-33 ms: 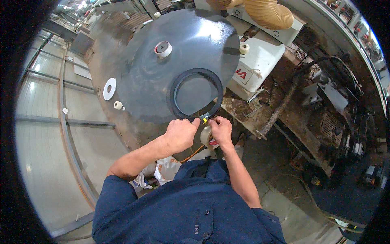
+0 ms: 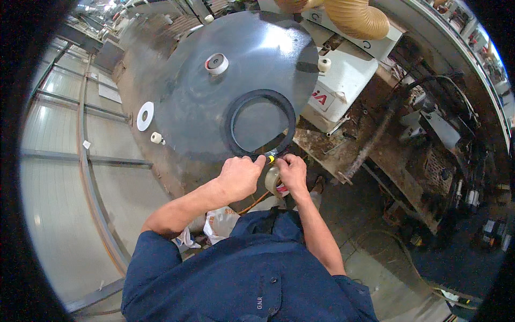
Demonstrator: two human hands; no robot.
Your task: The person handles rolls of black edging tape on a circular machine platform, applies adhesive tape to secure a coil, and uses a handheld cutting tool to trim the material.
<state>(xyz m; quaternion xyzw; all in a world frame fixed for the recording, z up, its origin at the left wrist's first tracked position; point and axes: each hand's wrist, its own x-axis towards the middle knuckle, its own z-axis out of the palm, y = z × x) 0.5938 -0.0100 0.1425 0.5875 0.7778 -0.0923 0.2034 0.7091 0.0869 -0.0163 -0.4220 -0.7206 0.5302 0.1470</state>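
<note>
A thick black ring (image 2: 232,129) lies on the near part of a large dark, glossy disc (image 2: 182,107). At the ring's near edge, my left hand (image 2: 238,178) is closed, its thumb pointing right. A small black-and-yellow tool (image 2: 271,159) juts out by that thumb; most of it is hidden in the fist. Close on the right, my right hand (image 2: 293,173) is closed with fingertips at the ring's rim. A roll of clear tape (image 2: 272,181) hangs on edge under its fingers. A shiny strip shows on the ring between the hands.
Farther up the disc sits a small white wheel-like roll (image 2: 216,64). White knobs (image 2: 156,138) and a white round plate (image 2: 145,116) stand by its edge. At right are a white machine housing (image 2: 343,80), a dirty bench with a wrench (image 2: 338,126), and a thick hose (image 2: 370,145).
</note>
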